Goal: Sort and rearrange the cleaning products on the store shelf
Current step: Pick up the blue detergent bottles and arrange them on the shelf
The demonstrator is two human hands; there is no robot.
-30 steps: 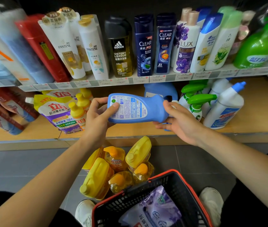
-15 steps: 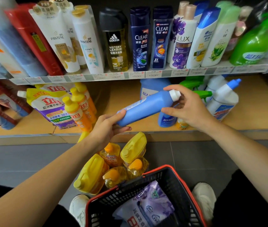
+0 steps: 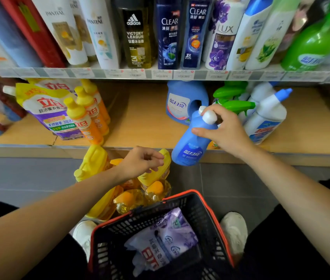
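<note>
At centre right, over the shelf [image 3: 144, 118] edge, the right hand [image 3: 226, 132] is gripping the blue bottle [image 3: 190, 150] by its neck, likely the surest hold on heavy, slick plastic, while the left hand [image 3: 141, 160] is hovering empty.

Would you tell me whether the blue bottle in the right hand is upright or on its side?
Nearly upright, leaning slightly: the blue bottle has its white cap uppermost and base lowest, held by the right hand.
</note>
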